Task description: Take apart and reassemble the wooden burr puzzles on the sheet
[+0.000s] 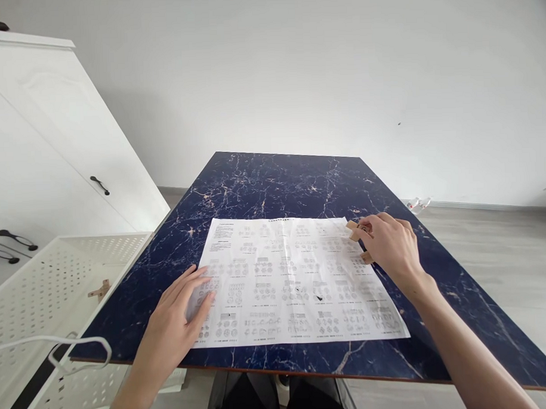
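A large white instruction sheet point(293, 275), printed with rows of small diagrams, lies flat on the dark blue marble table point(276, 180). My left hand point(181, 315) rests flat on the sheet's left edge, fingers stretched out. At the sheet's upper right corner my right hand point(391, 245) is closed around a small wooden puzzle point(355, 231), whose light brown pieces stick out beside the fingers.
A white perforated basket point(47, 278) stands left of the table with a small wooden piece point(100, 289) inside. A white cable point(58, 349) loops over its rim. White cabinets point(39, 165) line the left wall. Grey floor lies to the right.
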Available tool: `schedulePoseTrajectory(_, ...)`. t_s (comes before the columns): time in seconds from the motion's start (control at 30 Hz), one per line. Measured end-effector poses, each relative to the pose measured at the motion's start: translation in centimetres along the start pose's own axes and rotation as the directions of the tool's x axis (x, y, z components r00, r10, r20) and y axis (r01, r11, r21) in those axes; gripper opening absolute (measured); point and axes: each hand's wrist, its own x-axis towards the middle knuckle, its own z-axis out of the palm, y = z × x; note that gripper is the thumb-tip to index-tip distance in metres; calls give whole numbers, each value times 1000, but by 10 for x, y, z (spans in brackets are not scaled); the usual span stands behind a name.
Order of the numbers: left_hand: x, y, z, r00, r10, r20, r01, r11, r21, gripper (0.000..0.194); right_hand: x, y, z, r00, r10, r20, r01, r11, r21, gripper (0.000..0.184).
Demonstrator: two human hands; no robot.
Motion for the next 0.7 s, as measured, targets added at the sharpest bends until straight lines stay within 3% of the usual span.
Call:
schedulePoseTrajectory(0.07, 2, 1, -3, 1000, 18, -8, -18, 1000, -2, 43, 5, -3, -5, 999, -13, -49, 18, 994, 104, 34)
schedulePoseTrajectory(0.13, 8, 9, -8, 997, 60, -43, -61, 998, -1, 40, 8, -12, -13, 989, -82, -122, 112, 960, 255, 40)
schedulePoseTrajectory(0.2, 21, 24, -13, 992, 107, -62, -108, 994, -25, 38, 7, -27, -19, 967, -181, -178, 244, 859, 449, 36)
schedulePoseTrajectory(0.27, 40, 44, -14, 992, 123, 38, -117, 984, -131, 43, 4, -46, -21, 948, -264, -176, 314, 705, 636, 29)
schedulePoseTrajectory(0.33, 66, 63, -11, 964, 132, 230, -69, 963, -262, 54, -2, -65, -18, 933, -321, -164, 331, 584, 741, 25)
schedulePoseTrajectory(0.4, 93, 76, -3, 931, 186, 315, -72, 937, -342, 73, -9, -80, -11, 914, -363, -183, 362, 521, 773, 21)
schedulePoseTrajectory(0.5, 125, 83, 15, 898, 304, 317, -154, 894, -421, 99, -20, -94, 1, 882, -409, -233, 422, 465, 778, 15)
schedulePoseTrajectory(0.6, 138, 83, 30, 861, 396, 319, -209, 847, -489, 89, -27, -98, 9, 859, -437, -267, 455, 410, 791, 14)
schedulePoseTrajectory(0.7, 136, 78, 38, 864, 428, 264, -245, 817, -522, 68, -30, -98, 12, 843, -470, -262, 462, 383, 800, 15)
